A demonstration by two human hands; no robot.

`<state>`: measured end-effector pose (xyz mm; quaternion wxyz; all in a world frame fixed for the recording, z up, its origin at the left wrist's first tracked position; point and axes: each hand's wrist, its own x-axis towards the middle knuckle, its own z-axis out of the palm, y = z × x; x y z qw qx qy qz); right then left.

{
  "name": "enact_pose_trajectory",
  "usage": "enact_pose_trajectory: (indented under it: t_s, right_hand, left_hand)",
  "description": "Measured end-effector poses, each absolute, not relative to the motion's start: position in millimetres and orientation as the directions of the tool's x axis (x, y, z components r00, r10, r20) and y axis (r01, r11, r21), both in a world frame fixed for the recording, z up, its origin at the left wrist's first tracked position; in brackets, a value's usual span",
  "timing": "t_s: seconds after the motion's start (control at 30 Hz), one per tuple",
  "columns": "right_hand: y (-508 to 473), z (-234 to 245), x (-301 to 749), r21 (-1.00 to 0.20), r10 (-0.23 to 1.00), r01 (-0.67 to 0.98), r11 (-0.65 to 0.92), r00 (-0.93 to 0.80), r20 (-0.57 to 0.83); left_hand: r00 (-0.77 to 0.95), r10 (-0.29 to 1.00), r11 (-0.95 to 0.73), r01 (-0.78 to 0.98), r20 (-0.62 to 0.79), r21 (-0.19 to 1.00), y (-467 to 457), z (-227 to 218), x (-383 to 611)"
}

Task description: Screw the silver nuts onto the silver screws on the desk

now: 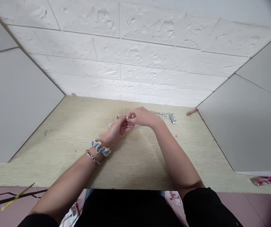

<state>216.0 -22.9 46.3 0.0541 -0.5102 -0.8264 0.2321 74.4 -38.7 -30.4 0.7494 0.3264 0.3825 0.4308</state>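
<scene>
My left hand [116, 128] lies palm up above the tabletop, fingers curled, with its thumb against a small silver metal fastener [127, 119]. From the right, my right hand [142, 116] pinches the same fastener between thumb and forefinger. Whether it is one part or a nut on a bolt is too small to tell. Just beyond the left thumb stands a silver nut [117, 117]. Another small silver piece [110, 125] is partly covered by the left hand. Behind my right wrist, several silver bolts [165, 115] lie in a row, its left end hidden by that hand.
A pale wooden tabletop [62, 132] meets a white brick-patterned wall [135, 74], with grey panels at both sides. One red-and-silver battery [192, 112] lies at the back right, another [264, 180] near the front right edge. A dark rod with a yellow tie [17, 197] sticks in at lower left.
</scene>
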Motion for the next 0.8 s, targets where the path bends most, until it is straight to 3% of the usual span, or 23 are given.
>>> enact_pose_trajectory:
  t_s: [0.13,0.33,0.53,0.8]
  right_hand:
    - [-21.2,42.8,216.5,-0.416,0.863,0.829,0.374,-0.475,-0.172]
    - [-15.6,29.0,212.2,-0.474,0.871,0.794,0.38,-0.48,-0.105]
    - [-12.1,11.2,201.0,-0.493,0.855,0.79,0.364,-0.493,-0.16]
    - [-14.3,15.4,195.4,-0.551,0.804,0.741,0.385,-0.562,-0.194]
  left_hand:
    - [0.369,0.89,0.401,-0.356,-0.267,0.844,-38.9,-32.5,72.6]
    - [0.371,0.89,0.383,-0.298,-0.264,0.874,-38.3,-33.3,70.1]
    - [0.384,0.897,0.331,-0.258,-0.218,0.908,-36.8,-35.9,70.1]
    - [0.321,0.926,0.312,-0.352,-0.199,0.882,-34.4,-30.5,67.3]
